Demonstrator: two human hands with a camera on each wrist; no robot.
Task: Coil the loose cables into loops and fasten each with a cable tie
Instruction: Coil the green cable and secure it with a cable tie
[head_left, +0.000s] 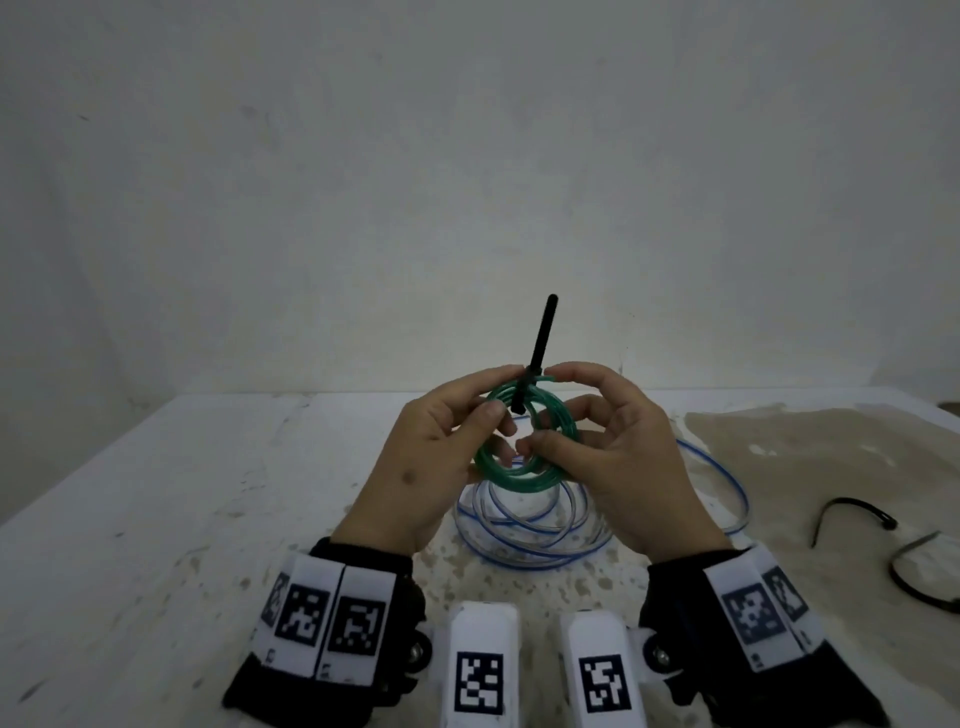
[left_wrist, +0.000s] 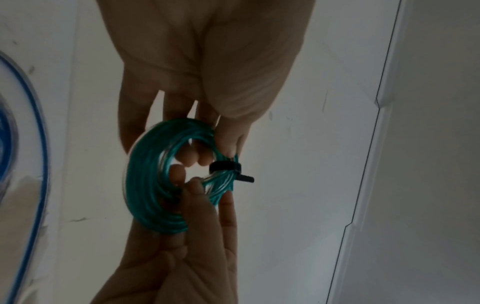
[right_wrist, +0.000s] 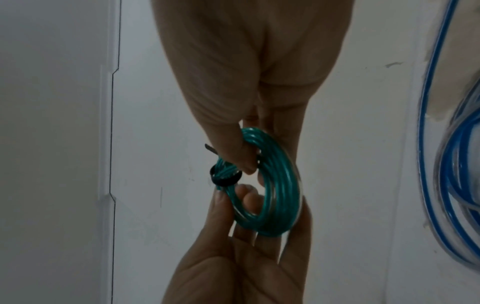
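Observation:
A green cable coil (head_left: 519, 467) is held up above the white table (head_left: 156, 519), between both hands. A black cable tie (head_left: 540, 338) circles the top of the coil, and its tail stands straight up. My left hand (head_left: 498, 395) pinches the coil just left of the tie with thumb and fingers. My right hand (head_left: 550, 415) grips the coil on the right, with fingers through the loop. The left wrist view shows the coil (left_wrist: 155, 174), the tie band (left_wrist: 224, 167) and my left hand (left_wrist: 213, 152). In the right wrist view the coil (right_wrist: 275, 185), the tie (right_wrist: 224, 179) and my right hand (right_wrist: 253, 170) appear.
A loose clear cable with a blue stripe (head_left: 530, 525) lies in rough loops on the table under the hands. Two spare black cable ties (head_left: 852, 512) (head_left: 914, 577) lie at the right. A brownish patch (head_left: 805, 452) covers the table's right side. The wall stands close behind.

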